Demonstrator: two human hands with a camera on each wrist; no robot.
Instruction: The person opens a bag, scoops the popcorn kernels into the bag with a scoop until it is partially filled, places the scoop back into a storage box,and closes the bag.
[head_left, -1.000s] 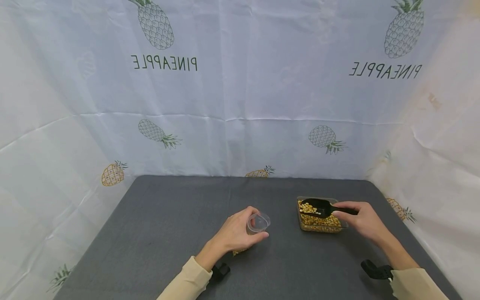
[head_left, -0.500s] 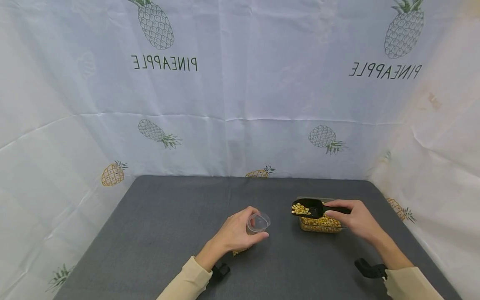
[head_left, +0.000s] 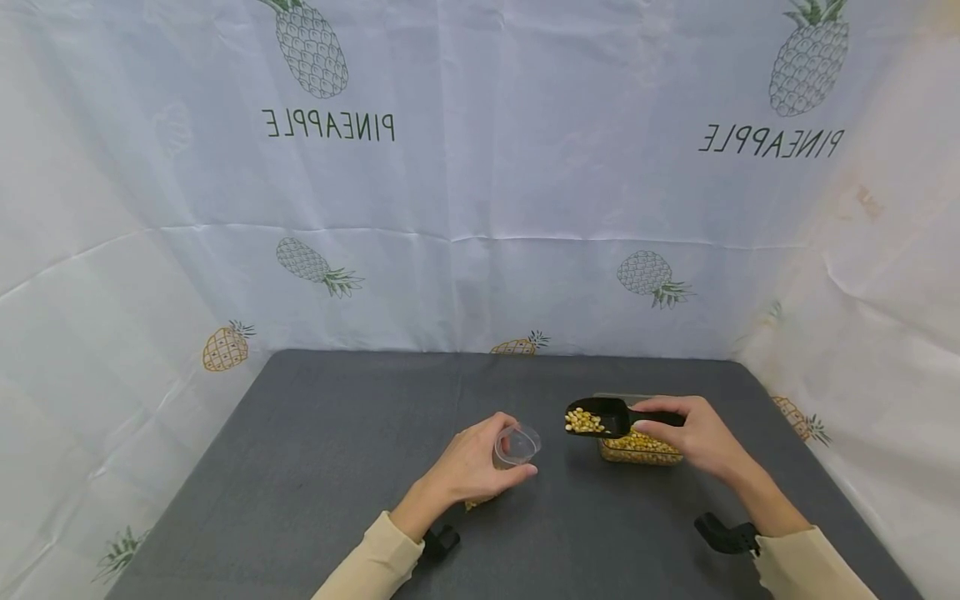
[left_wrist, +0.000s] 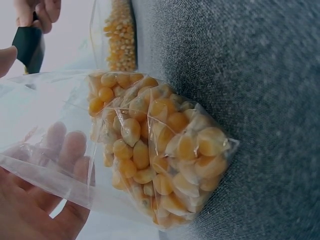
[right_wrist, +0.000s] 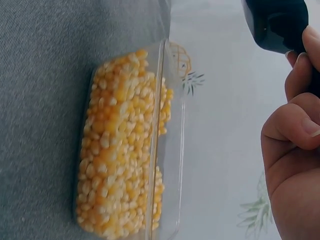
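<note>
A clear plastic bag point(left_wrist: 160, 160) with corn kernels in its bottom stands on the grey table. My left hand point(head_left: 476, 462) curls its fingers and thumb around the upper part, where a round clear mouth point(head_left: 517, 445) faces up. Most of the bag is hidden behind that hand in the head view. My right hand point(head_left: 705, 437) grips the handle of a black scoop point(head_left: 617, 419), held level. Corn kernels point(head_left: 583, 421) lie in the scoop's front end. The scoop is in the air, between the bag and a clear rectangular container point(right_wrist: 120, 150) of corn kernels.
The container's front wall point(head_left: 641, 458) shows below the scoop, at the right of the grey table point(head_left: 360, 433). A white cloth point(head_left: 480, 183) printed with pineapples hangs behind and at both sides. Black straps point(head_left: 726, 533) sit at the wrists.
The right hand has carried the scoop of corn kernels leftward from over the container, past its left edge toward the bag. The left hand and bag have stayed in place.
</note>
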